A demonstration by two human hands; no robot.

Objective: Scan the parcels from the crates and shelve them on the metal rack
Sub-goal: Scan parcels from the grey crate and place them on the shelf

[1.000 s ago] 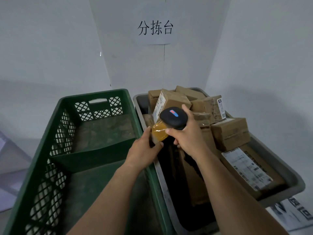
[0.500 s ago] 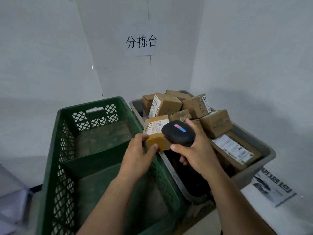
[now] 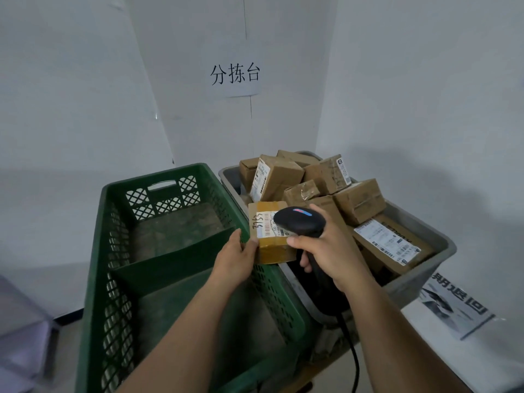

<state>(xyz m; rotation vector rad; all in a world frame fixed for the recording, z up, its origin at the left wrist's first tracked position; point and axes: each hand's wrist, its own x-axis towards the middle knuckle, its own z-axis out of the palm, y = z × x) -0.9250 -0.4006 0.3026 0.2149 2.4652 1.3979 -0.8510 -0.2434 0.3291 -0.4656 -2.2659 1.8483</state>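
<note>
Plainly, the small cardboard parcel wrapped in yellowish tape [image 3: 272, 249] is in the air over the shared edge of the green plastic lattice crate [image 3: 97, 251] and the grey plastic tub [image 3: 426, 224]. Its white barcode label [image 3: 265, 224] faces up, just under the head of the black handheld barcode scanner [image 3: 301, 221]. The left hand [image 3: 233, 260] pinches the parcel at its near left corner: the thumb lies on the edge, and the other fingers go beneath the box where they cannot be seen. The right hand [image 3: 329, 252] is wrapped around the scanner's handle, with the thumb up beside the head and the dark cable [image 3: 354, 353] trailing down past the wrist. Being small enough to be carried by one corner, the parcel is probably light, and its square, undented faces suggest a stiff box that will not sag. The glossy tape could be slippery, so a corner pinch looks marginal for carrying it off. A surer hold would span two opposite side faces, or cup the underside, keeping fingers clear of the label until it has been read. The heap of plain brown cardboard parcels [image 3: 357, 200] in the tub looks loosely stacked, so lifting the next one from the top seems wisest. The metal rack is not in view.
</note>
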